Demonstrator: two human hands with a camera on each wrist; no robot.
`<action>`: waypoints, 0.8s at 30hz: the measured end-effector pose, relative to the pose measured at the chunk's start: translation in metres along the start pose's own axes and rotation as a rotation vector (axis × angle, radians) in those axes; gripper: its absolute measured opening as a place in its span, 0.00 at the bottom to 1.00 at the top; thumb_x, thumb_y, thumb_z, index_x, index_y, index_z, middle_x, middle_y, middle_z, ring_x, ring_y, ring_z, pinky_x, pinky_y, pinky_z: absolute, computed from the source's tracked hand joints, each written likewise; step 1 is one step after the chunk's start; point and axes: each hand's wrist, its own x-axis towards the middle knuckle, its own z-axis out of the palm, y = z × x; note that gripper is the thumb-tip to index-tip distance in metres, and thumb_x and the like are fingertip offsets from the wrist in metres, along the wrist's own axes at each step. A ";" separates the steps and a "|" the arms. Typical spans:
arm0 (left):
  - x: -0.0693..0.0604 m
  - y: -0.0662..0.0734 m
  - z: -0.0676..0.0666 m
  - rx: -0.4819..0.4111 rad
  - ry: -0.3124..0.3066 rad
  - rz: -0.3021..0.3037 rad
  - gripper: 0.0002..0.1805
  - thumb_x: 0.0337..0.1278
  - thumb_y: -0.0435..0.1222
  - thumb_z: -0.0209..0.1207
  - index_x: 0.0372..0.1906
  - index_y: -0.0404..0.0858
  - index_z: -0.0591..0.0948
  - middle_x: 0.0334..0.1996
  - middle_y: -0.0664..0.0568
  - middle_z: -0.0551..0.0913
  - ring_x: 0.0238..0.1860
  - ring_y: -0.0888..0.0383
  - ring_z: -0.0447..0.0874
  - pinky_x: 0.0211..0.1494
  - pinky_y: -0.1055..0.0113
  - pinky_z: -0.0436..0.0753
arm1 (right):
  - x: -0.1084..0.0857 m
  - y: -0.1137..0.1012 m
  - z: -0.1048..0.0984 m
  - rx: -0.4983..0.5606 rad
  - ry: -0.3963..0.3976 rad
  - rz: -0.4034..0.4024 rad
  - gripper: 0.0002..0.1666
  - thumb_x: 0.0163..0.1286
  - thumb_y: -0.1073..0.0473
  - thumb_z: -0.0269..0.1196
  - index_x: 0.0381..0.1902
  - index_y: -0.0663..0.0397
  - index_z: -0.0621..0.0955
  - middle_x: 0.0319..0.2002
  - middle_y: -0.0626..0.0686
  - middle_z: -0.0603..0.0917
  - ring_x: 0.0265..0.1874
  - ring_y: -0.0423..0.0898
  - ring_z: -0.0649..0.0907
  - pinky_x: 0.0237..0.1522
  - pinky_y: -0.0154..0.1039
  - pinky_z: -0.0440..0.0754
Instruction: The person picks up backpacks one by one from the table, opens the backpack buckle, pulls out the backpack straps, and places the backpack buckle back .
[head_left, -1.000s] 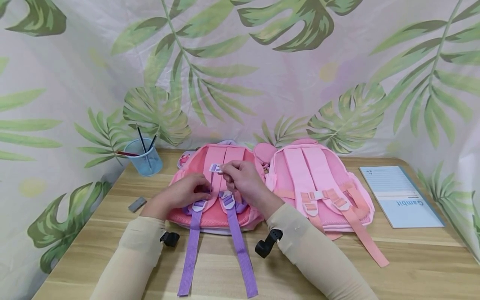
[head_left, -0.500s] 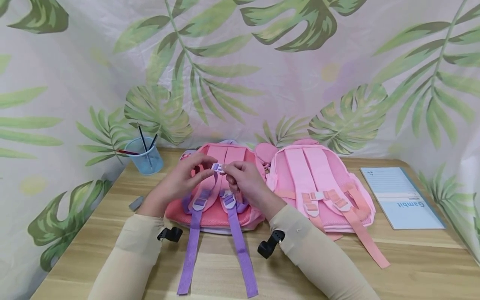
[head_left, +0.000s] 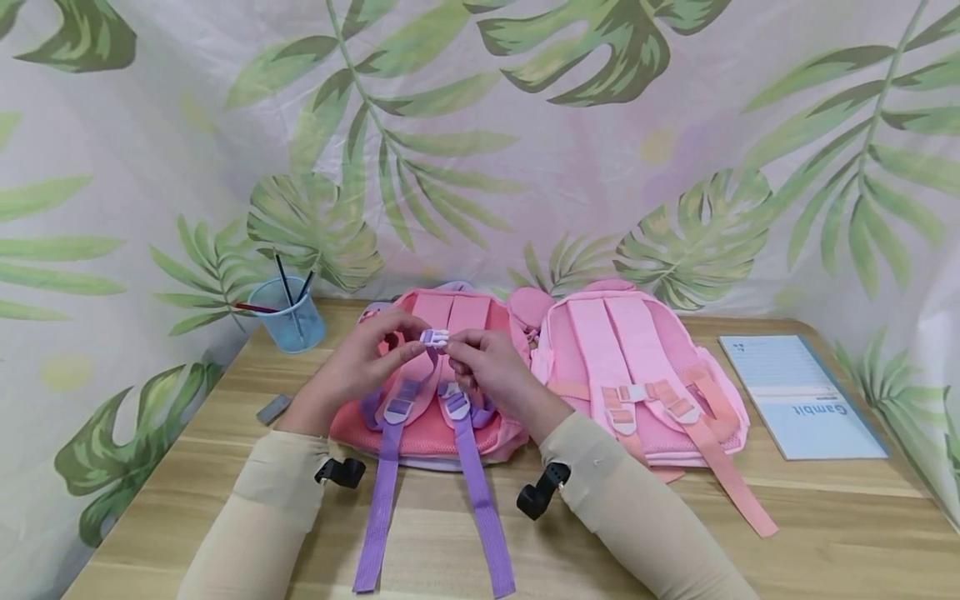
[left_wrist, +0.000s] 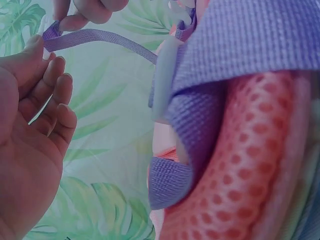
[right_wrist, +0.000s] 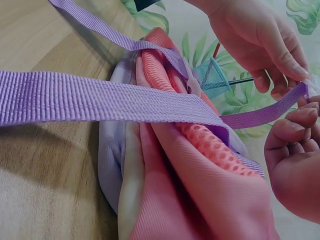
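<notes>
A white side-release buckle (head_left: 435, 337) on a thin purple strap (right_wrist: 270, 112) is raised above the coral-pink backpack (head_left: 491, 433). My left hand (head_left: 372, 354) pinches its strap end between thumb and forefinger, other fingers fairly loose. From the other side, my right hand (head_left: 495, 367) pinches the pronged end with curled fingers. Both hands meet at the strap in the left wrist view, where the buckle is mostly hidden. Two wide purple straps (head_left: 378, 508) run from white adjusters (head_left: 397, 408) on the backpack down over the table.
To the right lies a light-pink backpack (head_left: 558, 350) with orange straps (head_left: 731, 483) and a fastened chest buckle. A blue mesh pen cup (head_left: 296, 325) stands back left, a grey eraser (head_left: 273, 409) before it. A notebook (head_left: 802, 400) lies far right on the wooden table (head_left: 600, 533).
My left hand has risen from beside the left purple adjuster and taken hold of the buckle's strap end. My right hand keeps its pinch; the buckle has turned slightly.
</notes>
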 end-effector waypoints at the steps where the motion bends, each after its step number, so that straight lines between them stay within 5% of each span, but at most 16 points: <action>1: 0.000 0.000 0.000 0.000 0.000 -0.004 0.10 0.74 0.30 0.65 0.55 0.40 0.86 0.40 0.52 0.82 0.43 0.57 0.77 0.48 0.67 0.77 | 0.000 0.000 0.001 -0.014 0.001 0.004 0.10 0.85 0.57 0.58 0.49 0.59 0.82 0.23 0.46 0.73 0.16 0.40 0.69 0.18 0.37 0.64; 14: -0.002 -0.001 0.004 0.009 -0.016 0.010 0.10 0.71 0.30 0.67 0.53 0.40 0.86 0.40 0.53 0.84 0.42 0.60 0.77 0.44 0.66 0.75 | -0.002 0.001 0.006 -0.077 -0.017 -0.012 0.10 0.86 0.58 0.57 0.48 0.59 0.81 0.22 0.47 0.73 0.17 0.41 0.69 0.19 0.38 0.62; 24: -0.001 0.002 0.003 0.020 -0.040 0.014 0.10 0.70 0.31 0.68 0.52 0.42 0.87 0.40 0.54 0.84 0.42 0.59 0.77 0.45 0.66 0.75 | -0.006 -0.003 -0.001 -0.234 -0.066 -0.109 0.10 0.83 0.64 0.56 0.46 0.68 0.79 0.22 0.48 0.74 0.15 0.45 0.69 0.17 0.39 0.69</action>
